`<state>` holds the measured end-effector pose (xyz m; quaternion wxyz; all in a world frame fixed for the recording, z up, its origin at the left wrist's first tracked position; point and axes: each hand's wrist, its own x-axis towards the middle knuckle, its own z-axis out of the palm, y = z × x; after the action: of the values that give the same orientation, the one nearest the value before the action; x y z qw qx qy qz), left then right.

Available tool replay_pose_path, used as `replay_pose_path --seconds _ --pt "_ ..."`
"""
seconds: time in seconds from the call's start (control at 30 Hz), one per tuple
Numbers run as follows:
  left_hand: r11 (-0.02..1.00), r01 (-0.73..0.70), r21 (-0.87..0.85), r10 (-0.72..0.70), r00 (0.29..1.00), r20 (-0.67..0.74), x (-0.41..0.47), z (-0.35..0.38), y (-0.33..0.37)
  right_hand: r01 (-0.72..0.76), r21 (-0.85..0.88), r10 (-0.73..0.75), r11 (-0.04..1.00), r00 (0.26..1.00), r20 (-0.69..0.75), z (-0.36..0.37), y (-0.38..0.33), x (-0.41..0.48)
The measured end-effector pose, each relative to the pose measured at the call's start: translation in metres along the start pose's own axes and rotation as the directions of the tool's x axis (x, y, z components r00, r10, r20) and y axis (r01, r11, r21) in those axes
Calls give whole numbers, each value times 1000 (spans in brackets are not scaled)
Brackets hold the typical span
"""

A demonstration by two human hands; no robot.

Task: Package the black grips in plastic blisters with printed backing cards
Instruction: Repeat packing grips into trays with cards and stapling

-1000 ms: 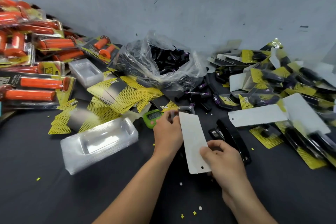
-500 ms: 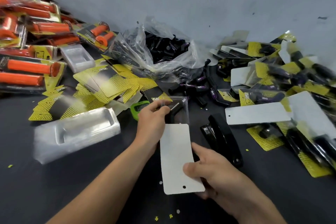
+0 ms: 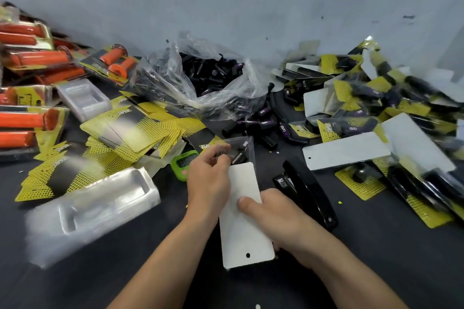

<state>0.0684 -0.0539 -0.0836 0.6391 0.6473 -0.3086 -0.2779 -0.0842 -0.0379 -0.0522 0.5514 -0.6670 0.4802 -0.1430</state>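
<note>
A backing card (image 3: 244, 223) lies white side up at the table's middle, with a hang hole near its close end. It is partly inside a clear blister (image 3: 244, 149) that holds a black grip (image 3: 239, 157). My left hand (image 3: 208, 180) pinches the blister's left edge at the card's far end. My right hand (image 3: 273, 218) grips the card's right side, thumb pressed on top. A clear bag of loose black grips (image 3: 208, 75) sits behind, with more loose grips (image 3: 261, 124) in front of it.
A black stapler (image 3: 310, 192) lies just right of the card. Stacks of empty blisters (image 3: 93, 211) and yellow printed cards (image 3: 130, 129) are to the left. A green counter (image 3: 184, 164) is beside my left hand. Finished packs (image 3: 391, 120) pile at right, orange-grip packs (image 3: 30, 118) at far left.
The card has slid further along the blister, and my right hand moved up its right side. My left hand stayed at the blister's far end. The view shifted slightly.
</note>
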Motion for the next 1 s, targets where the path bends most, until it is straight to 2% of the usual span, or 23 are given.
replay_pose_path --seconds 0.13,0.27,0.37,0.47,0.63,1.0 --pt "986 101 -136 -112 991 -73 2 -4 4 75 108 -70 991 996 -49 5 4 5" --pt "923 181 -339 -172 983 56 -3 -3 10 132 207 -88 969 974 -210 11 11 4" --pt "928 183 -326 -139 978 155 -6 0 13 136 371 -33 919 962 -272 7 9 3" --pt "941 188 -281 -146 976 163 -9 1 14 119 482 6 868 968 -250 2 8 1" --pt "957 196 -215 -168 976 139 -8 -1 14 99 465 -25 880 986 -164 -3 11 -1" --pt "942 199 -269 -183 979 84 -9 -1 18 60 361 -70 931 997 14 -11 12 2"
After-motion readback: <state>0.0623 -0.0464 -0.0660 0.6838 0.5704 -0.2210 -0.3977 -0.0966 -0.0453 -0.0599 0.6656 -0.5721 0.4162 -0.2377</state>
